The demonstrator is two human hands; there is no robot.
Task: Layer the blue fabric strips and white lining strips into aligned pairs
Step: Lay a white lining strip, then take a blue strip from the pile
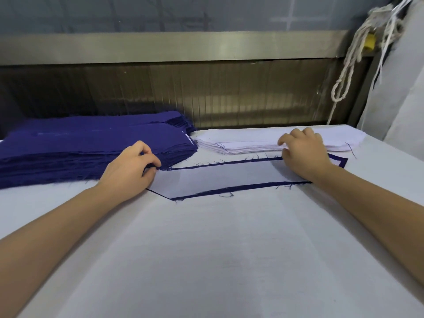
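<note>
At frame centre, a white lining strip [220,177] lies on a blue fabric strip [339,162]; the left hand [130,168] pinches its end, the right hand [302,154] presses open-fingered.

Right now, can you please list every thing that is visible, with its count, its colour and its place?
Blue fabric strips: one tall stack, dark blue, far left of the table.
White lining strips: one lower stack, white, far side right of the blue stack.
Layered pair: one, a white strip lying on a blue strip whose edge shows all around, middle of the table between the hands.
Table: one, covered in white cloth, fills the near part.
Metal rail: one, grey, behind the table.
Rope: one bundle, off-white, hanging at the upper right.
Left hand: at the left end of the pair.
Right hand: on the right end of the pair.
</note>
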